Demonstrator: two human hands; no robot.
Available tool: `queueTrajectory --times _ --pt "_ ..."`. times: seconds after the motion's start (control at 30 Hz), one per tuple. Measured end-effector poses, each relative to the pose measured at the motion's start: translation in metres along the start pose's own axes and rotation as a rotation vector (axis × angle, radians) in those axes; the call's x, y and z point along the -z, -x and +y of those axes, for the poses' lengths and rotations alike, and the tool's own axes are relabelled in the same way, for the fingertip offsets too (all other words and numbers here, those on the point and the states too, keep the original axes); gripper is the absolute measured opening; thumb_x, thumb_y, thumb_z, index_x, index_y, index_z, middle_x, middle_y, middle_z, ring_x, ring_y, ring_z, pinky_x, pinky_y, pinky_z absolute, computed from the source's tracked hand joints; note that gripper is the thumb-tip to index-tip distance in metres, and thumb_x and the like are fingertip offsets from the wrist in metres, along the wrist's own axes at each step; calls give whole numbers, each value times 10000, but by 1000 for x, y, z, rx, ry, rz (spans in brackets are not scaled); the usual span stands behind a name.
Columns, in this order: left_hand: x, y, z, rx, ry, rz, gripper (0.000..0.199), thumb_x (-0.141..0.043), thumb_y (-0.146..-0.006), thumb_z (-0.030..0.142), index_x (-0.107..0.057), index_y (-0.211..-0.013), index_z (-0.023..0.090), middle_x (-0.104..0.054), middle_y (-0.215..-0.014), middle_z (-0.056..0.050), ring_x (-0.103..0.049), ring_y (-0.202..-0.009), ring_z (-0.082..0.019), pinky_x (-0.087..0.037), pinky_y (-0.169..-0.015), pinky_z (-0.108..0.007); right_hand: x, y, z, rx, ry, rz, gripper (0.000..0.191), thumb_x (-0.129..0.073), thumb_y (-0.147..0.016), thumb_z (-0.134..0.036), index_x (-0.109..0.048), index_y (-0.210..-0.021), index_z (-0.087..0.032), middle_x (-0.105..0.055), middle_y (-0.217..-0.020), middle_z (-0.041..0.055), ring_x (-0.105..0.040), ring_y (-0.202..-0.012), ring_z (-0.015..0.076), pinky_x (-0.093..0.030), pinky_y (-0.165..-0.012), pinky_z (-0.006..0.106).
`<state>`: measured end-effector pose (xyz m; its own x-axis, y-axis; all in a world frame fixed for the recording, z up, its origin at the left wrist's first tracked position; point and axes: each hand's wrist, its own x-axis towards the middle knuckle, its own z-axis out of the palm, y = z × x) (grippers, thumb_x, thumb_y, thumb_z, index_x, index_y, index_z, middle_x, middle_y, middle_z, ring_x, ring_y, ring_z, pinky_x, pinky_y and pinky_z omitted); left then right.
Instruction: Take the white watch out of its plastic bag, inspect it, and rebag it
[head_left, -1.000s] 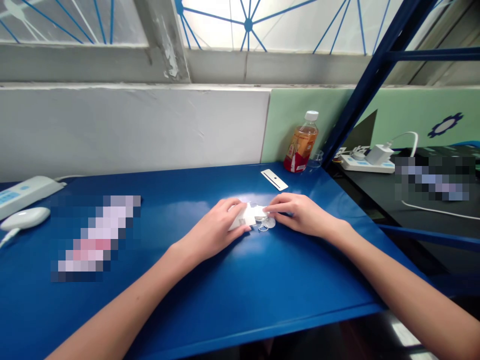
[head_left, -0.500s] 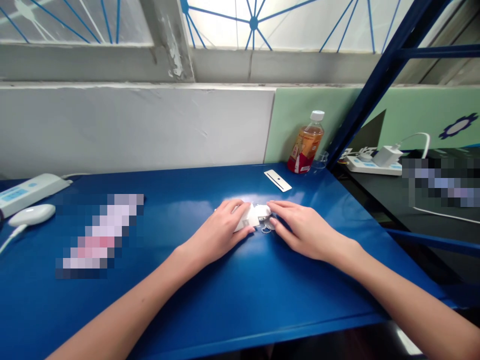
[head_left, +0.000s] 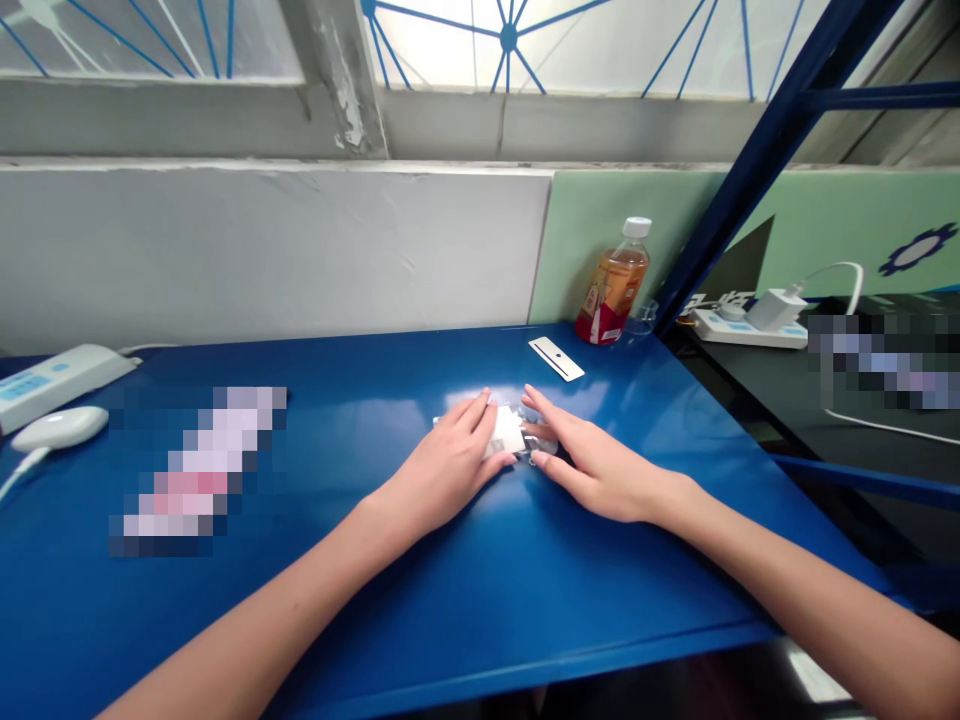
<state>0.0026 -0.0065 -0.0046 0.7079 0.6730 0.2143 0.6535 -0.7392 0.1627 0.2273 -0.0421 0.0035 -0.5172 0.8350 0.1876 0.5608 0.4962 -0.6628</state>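
Note:
A small clear plastic packet (head_left: pixel 544 440) with a white card or label (head_left: pixel 508 432) lies on the blue table near its middle. My left hand (head_left: pixel 454 450) covers the packet's left part, fingers along the far side and thumb along the near side, holding it against the table. At the right end, my right hand (head_left: pixel 592 455) rests with thumb and fingers apart, touching the clear plastic. What sits inside the packet is mostly hidden by my hands.
Behind my hands lies a flat white strip (head_left: pixel 556 359) with a dark line. A bottle of amber drink (head_left: pixel 615 285) stands by the wall. At left are a power strip (head_left: pixel 60 380), a white rounded device (head_left: pixel 61 430) and a blurred-out item (head_left: pixel 199 470). A blue metal frame (head_left: pixel 739 200) rises at right.
My right hand's fingers have spread wider over the packet's right end. A bead chain seen there before is now mostly covered. The left hand has stayed nearly in place.

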Motion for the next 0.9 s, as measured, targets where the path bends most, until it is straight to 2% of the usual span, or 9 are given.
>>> queueTrajectory --times 0.03,0.1,0.17,0.23,0.33,0.4,0.57,0.77,0.9 --pt "0 0 0 11 -30 -11 567 -450 -1008 452 -398 -1441 92 -402 -1502 -239 -370 -1403 -358 -331 -1119 -520 1 -1 1 8 18 -3 681 -453 -976 -279 -142 -1571 -170 -393 -1530 217 -574 -1270 288 -483 -1035 502" --pt "0 1 1 51 -75 -30 573 -457 -999 478 -423 -1439 113 -423 -1493 -226 -361 -1400 -391 -294 -1124 -560 4 -3 4 36 110 31 549 -475 -957 -261 -381 -1489 -161 -508 -1457 179 -550 -1294 287 -480 -1043 487" --pt "1 2 2 88 -84 -53 586 -435 -999 508 -423 -1451 136 -412 -1502 -222 -325 -1414 -413 -290 -1111 -585 8 -5 5 32 239 149 385 -496 -933 -244 -601 -1295 -164 -635 -1321 147 -539 -1299 295 -477 -1040 484" --pt "2 3 2 99 -69 -77 598 -399 -1005 528 -402 -1467 148 -384 -1522 -216 -279 -1439 -404 -289 -1113 -580 11 -7 5 -53 331 301 302 -511 -913 -240 -681 -1154 -174 -710 -1183 134 -601 -1213 309 -516 -972 484" --pt "2 3 2 99 -51 -108 635 -377 -1008 534 -363 -1480 109 -346 -1543 -223 -240 -1461 -376 -264 -1135 -561 15 -7 2 -202 316 376 298 -529 -893 -244 -683 -1140 -181 -758 -1043 109 -710 -984 300 -566 -833 456" --pt "1 3 1 98 -53 -121 667 -366 -1011 536 -347 -1478 60 -322 -1548 -242 -227 -1466 -370 -254 -1145 -549 14 -7 0 -174 221 334 314 -532 -895 -235 -662 -1177 -188 -765 -1030 88 -722 -953 276 -567 -828 421" --pt "-1 3 0 88 -62 -105 679 -337 -1018 539 -341 -1481 43 -323 -1549 -238 -231 -1465 -369 -250 -1143 -554 9 -6 -2 19 64 221 334 -541 -921 -238 -620 -1241 -184 -702 -1216 107 -663 -1115 244 -528 -951 398" --pt "-3 4 -1 85 -65 -82 661 -334 -1012 548 -367 -1473 74 -353 -1536 -232 -260 -1456 -367 -261 -1135 -550 4 -7 7 100 145 184 364 -596 -904 -275 -650 -1254 -193 -677 -1258 136 -575 -1246 299 -469 -1042 514" --pt "-3 4 -1 83 -79 -79 659 -341 -1011 549 -364 -1478 84 -351 -1539 -226 -263 -1455 -368 -260 -1135 -542 4 -7 8 111 133 119 405 -575 -923 -265 -609 -1321 -198 -656 -1303 125 -535 -1297 299 -449 -1067 537"
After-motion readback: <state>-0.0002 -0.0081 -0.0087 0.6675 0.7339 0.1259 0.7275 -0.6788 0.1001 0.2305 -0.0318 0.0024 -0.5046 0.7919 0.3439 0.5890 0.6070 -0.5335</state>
